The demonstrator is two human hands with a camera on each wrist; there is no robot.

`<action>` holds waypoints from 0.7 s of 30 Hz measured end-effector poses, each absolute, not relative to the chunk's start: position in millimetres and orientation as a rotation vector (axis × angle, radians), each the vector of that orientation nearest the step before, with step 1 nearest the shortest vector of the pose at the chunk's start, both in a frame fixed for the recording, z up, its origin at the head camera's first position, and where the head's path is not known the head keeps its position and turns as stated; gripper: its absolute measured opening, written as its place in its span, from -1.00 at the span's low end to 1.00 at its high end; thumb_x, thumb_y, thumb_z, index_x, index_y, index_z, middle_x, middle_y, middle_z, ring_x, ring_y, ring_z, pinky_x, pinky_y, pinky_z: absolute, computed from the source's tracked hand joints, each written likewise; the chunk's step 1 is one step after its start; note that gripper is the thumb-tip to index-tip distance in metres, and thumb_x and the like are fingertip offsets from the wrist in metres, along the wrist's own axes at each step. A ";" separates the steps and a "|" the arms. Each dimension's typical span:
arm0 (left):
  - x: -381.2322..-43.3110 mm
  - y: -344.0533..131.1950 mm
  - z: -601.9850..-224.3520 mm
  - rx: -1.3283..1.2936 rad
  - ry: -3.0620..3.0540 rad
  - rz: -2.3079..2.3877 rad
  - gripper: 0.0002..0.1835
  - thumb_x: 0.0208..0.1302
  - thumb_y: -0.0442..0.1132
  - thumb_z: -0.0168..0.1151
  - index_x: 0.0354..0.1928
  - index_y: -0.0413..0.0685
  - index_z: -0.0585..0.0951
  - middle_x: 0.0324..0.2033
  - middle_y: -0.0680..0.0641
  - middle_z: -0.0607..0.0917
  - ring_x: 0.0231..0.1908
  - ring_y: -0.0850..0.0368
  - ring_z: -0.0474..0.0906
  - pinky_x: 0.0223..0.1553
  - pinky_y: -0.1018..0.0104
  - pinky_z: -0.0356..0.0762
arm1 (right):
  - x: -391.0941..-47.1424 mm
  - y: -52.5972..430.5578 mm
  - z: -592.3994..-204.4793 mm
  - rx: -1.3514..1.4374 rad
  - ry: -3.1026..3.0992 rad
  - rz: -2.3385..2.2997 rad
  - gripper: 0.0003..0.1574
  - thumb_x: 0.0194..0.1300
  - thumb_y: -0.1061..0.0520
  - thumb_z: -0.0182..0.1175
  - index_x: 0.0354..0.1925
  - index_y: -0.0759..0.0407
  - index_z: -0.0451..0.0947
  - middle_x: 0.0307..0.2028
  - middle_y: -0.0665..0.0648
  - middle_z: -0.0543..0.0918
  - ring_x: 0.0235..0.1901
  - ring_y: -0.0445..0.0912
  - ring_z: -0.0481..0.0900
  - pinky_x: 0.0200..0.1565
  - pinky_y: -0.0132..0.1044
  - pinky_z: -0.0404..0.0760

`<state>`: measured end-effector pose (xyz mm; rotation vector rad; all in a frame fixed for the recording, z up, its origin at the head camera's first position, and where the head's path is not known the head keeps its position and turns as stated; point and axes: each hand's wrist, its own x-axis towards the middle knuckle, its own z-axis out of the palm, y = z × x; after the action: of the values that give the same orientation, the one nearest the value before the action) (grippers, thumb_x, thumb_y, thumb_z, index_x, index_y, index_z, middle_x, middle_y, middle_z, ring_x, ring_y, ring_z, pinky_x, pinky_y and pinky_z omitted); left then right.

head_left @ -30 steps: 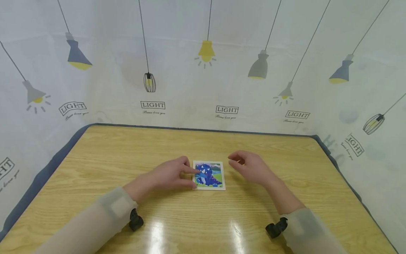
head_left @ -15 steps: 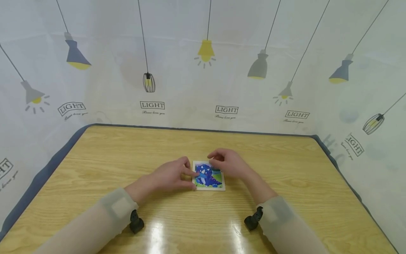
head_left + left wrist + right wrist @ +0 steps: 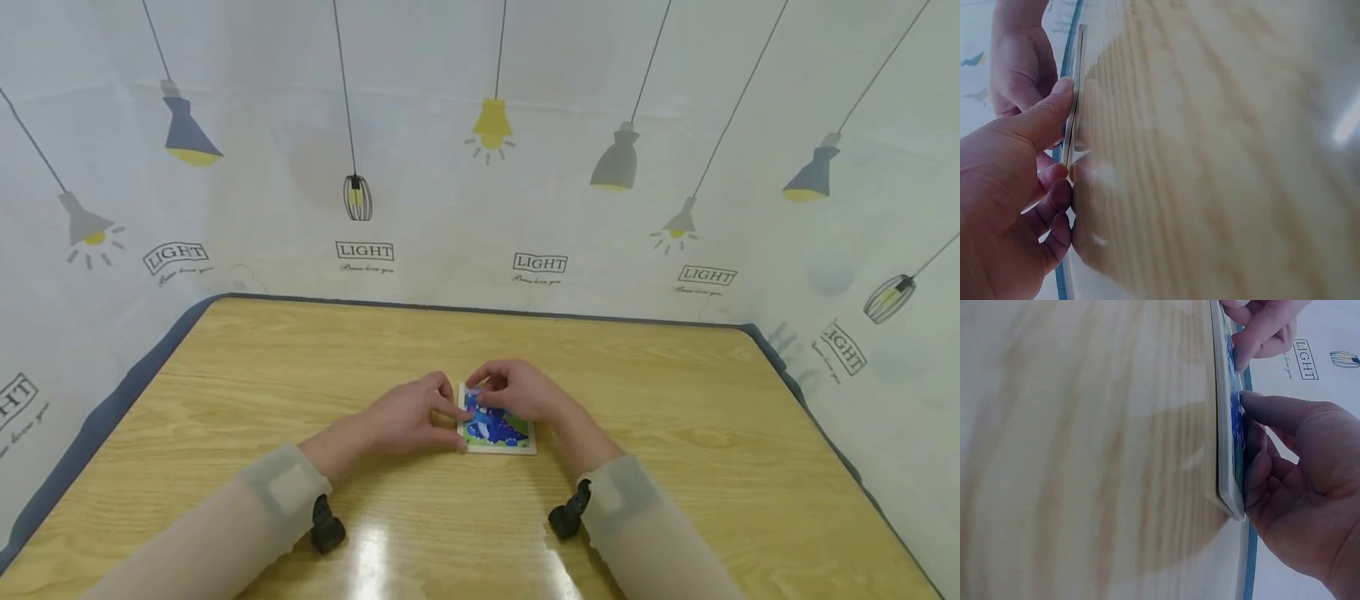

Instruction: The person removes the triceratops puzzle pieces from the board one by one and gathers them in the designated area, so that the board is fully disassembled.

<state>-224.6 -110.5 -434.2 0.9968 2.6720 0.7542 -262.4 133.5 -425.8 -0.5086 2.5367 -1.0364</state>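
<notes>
Fingers loose, the left hand point(image 3: 408, 413) touches a dinosaur picture point(image 3: 497, 433) between the surface's point(image 3: 450, 525) side edges; right hand's point(image 3: 522, 390) grip is unclear.

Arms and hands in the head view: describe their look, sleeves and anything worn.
The left hand and right hand are bare, with no gloves showing. The left sleeve and right sleeve are long, pale beige, with greyish cuffs bearing a lighter patch. A small black device sits at each wrist.

Pale beige sleeves point(image 3: 187, 533), greyish cuffs point(image 3: 637, 492), lighter square patches point(image 3: 287, 492), small black wrist cameras point(image 3: 327, 529)
</notes>
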 end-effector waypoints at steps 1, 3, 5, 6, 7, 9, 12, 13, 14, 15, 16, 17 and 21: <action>-224.7 -110.2 -434.5 0.994 2.671 0.757 -0.53 0.38 0.17 0.54 0.24 0.23 0.82 -0.03 0.05 0.53 -0.16 0.16 0.42 -0.15 0.29 0.41 | -262.7 133.4 -426.2 -0.501 2.532 -1.034 -0.73 0.55 0.10 0.36 0.15 -0.08 0.78 -0.12 0.03 0.74 -0.15 -0.09 0.61 -0.02 -0.21 0.57; -224.5 -109.6 -434.5 0.982 2.671 0.765 -0.54 0.37 0.17 0.55 0.24 0.23 0.82 -0.03 0.05 0.53 -0.15 0.15 0.43 -0.13 0.28 0.42 | -263.0 133.0 -426.4 -0.493 2.531 -1.029 -0.72 0.55 0.11 0.35 0.16 -0.08 0.79 -0.11 0.02 0.75 -0.14 -0.09 0.62 0.01 -0.21 0.57; -224.5 -109.1 -434.8 0.964 2.668 0.776 -0.54 0.36 0.17 0.55 0.23 0.23 0.83 -0.03 0.05 0.53 -0.14 0.14 0.43 -0.11 0.27 0.43 | -263.8 133.1 -427.7 -0.496 2.534 -1.026 -0.73 0.56 0.11 0.34 0.15 -0.08 0.80 -0.10 0.01 0.76 -0.13 -0.10 0.61 0.04 -0.19 0.58; -224.4 -108.8 -434.7 0.945 2.664 0.782 -0.54 0.36 0.17 0.56 0.23 0.23 0.83 -0.02 0.05 0.53 -0.13 0.14 0.44 -0.10 0.26 0.44 | -264.1 133.2 -428.5 -0.499 2.534 -1.025 -0.73 0.57 0.11 0.34 0.15 -0.08 0.80 -0.10 0.00 0.76 -0.12 -0.10 0.62 0.06 -0.18 0.59; -224.2 -108.5 -434.4 0.929 2.661 0.786 -0.54 0.35 0.17 0.56 0.22 0.24 0.83 -0.02 0.06 0.53 -0.12 0.14 0.44 -0.09 0.26 0.44 | -264.0 133.5 -429.0 -0.501 2.534 -1.024 -0.73 0.57 0.11 0.34 0.15 -0.08 0.81 -0.09 0.00 0.77 -0.11 -0.10 0.62 0.09 -0.15 0.59; -223.9 -108.1 -434.1 0.913 2.654 0.795 -0.54 0.35 0.17 0.56 0.22 0.24 0.83 -0.01 0.05 0.53 -0.11 0.14 0.44 -0.08 0.25 0.44 | -263.4 133.6 -429.7 -0.494 2.536 -1.022 -0.73 0.58 0.10 0.33 0.14 -0.10 0.82 -0.05 -0.02 0.80 -0.07 -0.11 0.64 0.16 -0.10 0.61; -223.8 -107.9 -433.3 0.909 2.647 0.801 -0.55 0.36 0.16 0.56 0.21 0.23 0.83 -0.01 0.04 0.53 -0.10 0.13 0.44 -0.07 0.24 0.43 | -262.3 133.7 -429.8 -0.455 2.535 -1.022 -0.72 0.57 0.08 0.35 0.15 -0.14 0.84 0.04 -0.05 0.83 0.03 -0.11 0.69 0.29 -0.01 0.62; -223.8 -107.9 -432.8 0.911 2.645 0.801 -0.55 0.36 0.16 0.56 0.22 0.23 0.83 0.00 0.04 0.53 -0.10 0.13 0.44 -0.06 0.23 0.43 | -261.9 133.6 -429.3 -0.443 2.536 -1.020 -0.72 0.57 0.06 0.36 0.15 -0.15 0.85 0.07 -0.06 0.84 0.08 -0.11 0.71 0.33 0.02 0.61; -223.8 -107.9 -432.5 0.918 2.645 0.799 -0.55 0.36 0.15 0.56 0.22 0.22 0.83 0.00 0.04 0.54 -0.10 0.13 0.44 -0.06 0.23 0.43 | -261.7 133.4 -429.0 -0.436 2.536 -1.019 -0.72 0.57 0.06 0.36 0.15 -0.16 0.85 0.09 -0.06 0.84 0.12 -0.11 0.71 0.36 0.04 0.60; -224.3 -108.0 -432.7 0.927 2.645 0.796 -0.55 0.36 0.15 0.56 0.22 0.22 0.83 0.00 0.04 0.54 -0.10 0.12 0.43 -0.07 0.23 0.42 | -261.5 133.4 -428.5 -0.427 2.535 -1.019 -0.72 0.56 0.05 0.37 0.14 -0.17 0.85 0.11 -0.06 0.85 0.15 -0.10 0.72 0.38 0.05 0.59; -224.6 -108.1 -432.7 0.931 2.644 0.795 -0.55 0.36 0.15 0.56 0.22 0.21 0.83 0.00 0.04 0.54 -0.10 0.12 0.43 -0.07 0.23 0.42 | -261.4 133.2 -428.0 -0.423 2.534 -1.018 -0.72 0.56 0.04 0.37 0.14 -0.17 0.86 0.11 -0.06 0.85 0.16 -0.09 0.72 0.39 0.06 0.58; -224.9 -108.2 -432.8 0.934 2.644 0.793 -0.55 0.36 0.15 0.56 0.22 0.21 0.83 0.00 0.04 0.54 -0.10 0.12 0.43 -0.07 0.23 0.42 | -261.4 133.0 -427.5 -0.421 2.532 -1.018 -0.73 0.55 0.04 0.38 0.13 -0.17 0.86 0.11 -0.06 0.85 0.17 -0.09 0.72 0.39 0.06 0.58; -226.8 -108.1 -434.8 0.932 2.643 0.786 -0.54 0.35 0.17 0.56 0.21 0.23 0.84 -0.01 0.05 0.53 -0.08 0.13 0.43 -0.05 0.22 0.42 | -261.2 131.6 -424.8 -0.395 2.524 -1.026 -0.75 0.53 0.02 0.39 0.09 -0.17 0.87 0.07 -0.07 0.86 0.11 -0.10 0.72 0.38 0.05 0.58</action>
<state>-226.8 -108.1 -434.8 0.9319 2.6426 0.7861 -261.2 131.6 -424.8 -0.3952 2.5244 -1.0263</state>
